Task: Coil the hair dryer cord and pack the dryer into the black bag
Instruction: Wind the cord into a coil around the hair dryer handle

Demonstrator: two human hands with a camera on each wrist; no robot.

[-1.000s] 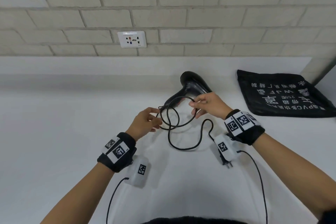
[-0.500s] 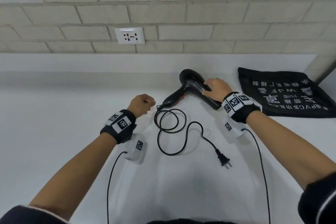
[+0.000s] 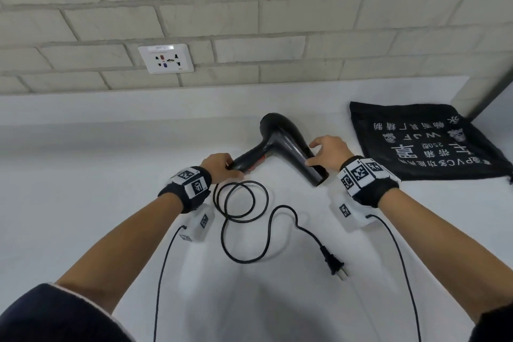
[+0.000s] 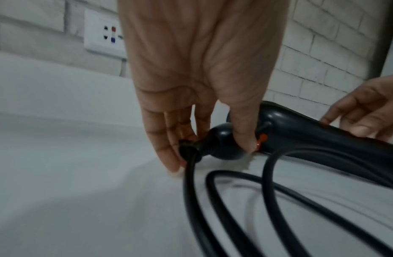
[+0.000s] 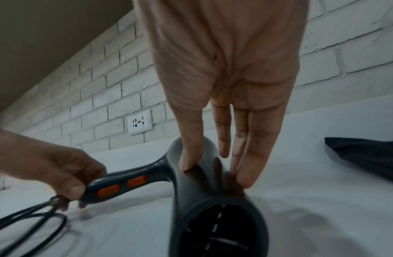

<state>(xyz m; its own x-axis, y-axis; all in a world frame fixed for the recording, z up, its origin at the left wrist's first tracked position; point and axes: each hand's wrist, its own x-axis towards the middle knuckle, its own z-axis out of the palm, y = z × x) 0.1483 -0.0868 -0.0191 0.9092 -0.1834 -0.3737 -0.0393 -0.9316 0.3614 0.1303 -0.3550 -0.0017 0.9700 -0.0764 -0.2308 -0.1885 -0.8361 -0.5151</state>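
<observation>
The black hair dryer (image 3: 280, 144) lies on the white counter with its nozzle toward me. My left hand (image 3: 226, 168) grips the end of its handle, thumb and fingers pinching just above the cord's strain relief (image 4: 199, 147). My right hand (image 3: 319, 153) holds the barrel (image 5: 213, 200), thumb on one side and fingers on the other. Orange buttons (image 5: 123, 186) show on the handle. The black cord (image 3: 241, 200) lies in loose loops on the counter below the handle, and its plug (image 3: 334, 264) rests free nearer to me. The black bag (image 3: 427, 144) lies flat to the right.
A white wall socket (image 3: 166, 58) is set in the brick wall behind the counter (image 3: 83, 189). A dark vertical edge (image 3: 494, 91) stands at the far right beyond the bag. Thin cables run from both wrist cameras toward me.
Both hands let go of the cord loops, which now lie on the counter. My right hand moved onto the dryer barrel, then my left hand took hold of the handle end.
</observation>
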